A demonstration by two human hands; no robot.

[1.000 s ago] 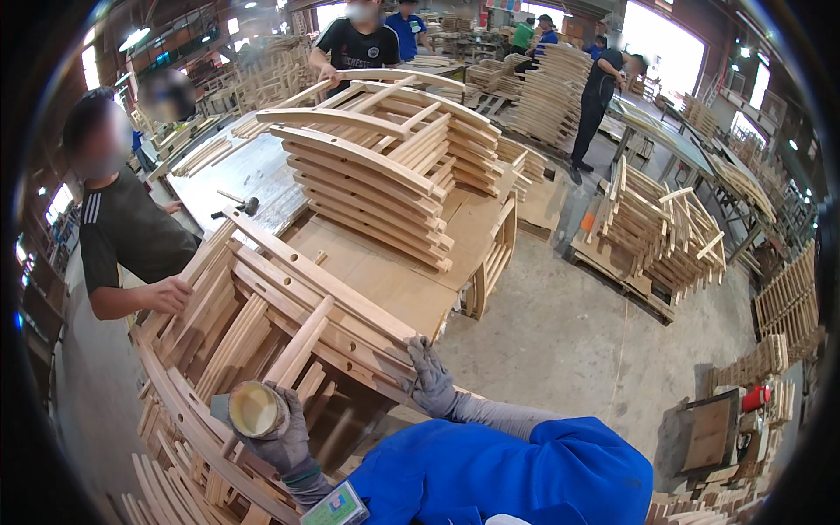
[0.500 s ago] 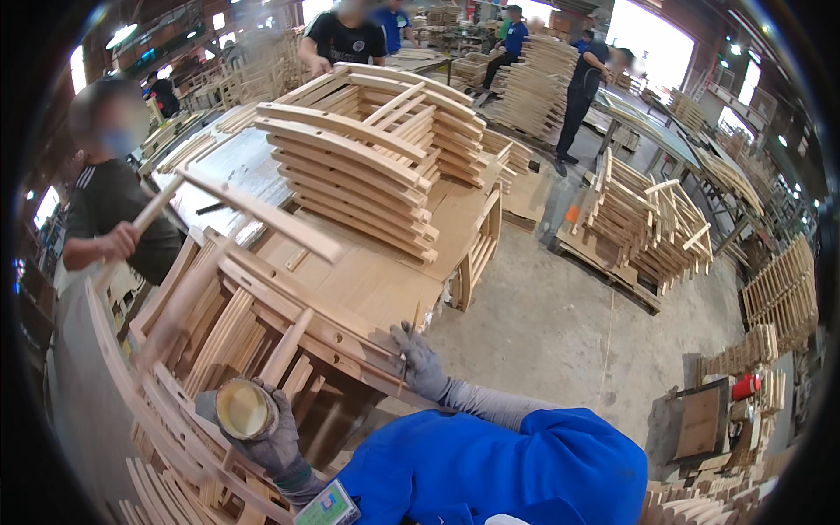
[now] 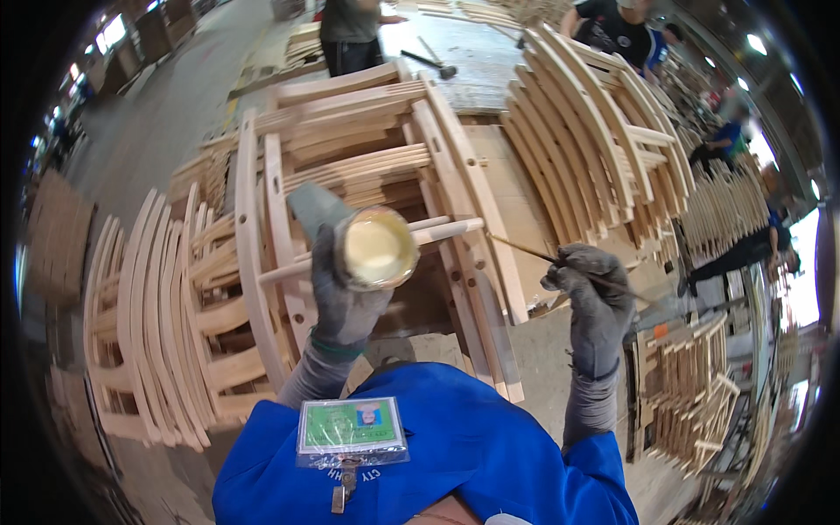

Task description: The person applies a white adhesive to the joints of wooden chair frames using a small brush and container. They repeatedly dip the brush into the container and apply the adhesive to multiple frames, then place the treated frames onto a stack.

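Observation:
My gloved left hand (image 3: 339, 302) is wrapped round a small round cup (image 3: 411, 254), which holds a cream-coloured, glue-like liquid (image 3: 374, 248). It hovers over a stack of light wooden chair-like frames. Between the gloved fingers of my right hand (image 3: 599, 293) is a thin stick (image 3: 522, 248), pointing left. Its tip is close to the end of a short wooden crossbar (image 3: 448, 231) on the frames; whether they touch I cannot tell. Long side rails with drilled holes, such as the right rail (image 3: 472, 188), run on either side of the crossbar.
Curved wooden frames (image 3: 569, 131) are stacked on a cardboard-covered table to the right. More curved parts (image 3: 157, 324) stand at the left. A hammer (image 3: 433, 66) lies on the far table, near a co-worker (image 3: 350, 35). Another person (image 3: 612, 31) stands behind the right stack.
The view has swung left, bringing the frames to the middle. My right hand has lifted off the rail with the stick, now pointing at the crossbar. The cup stays in my left hand.

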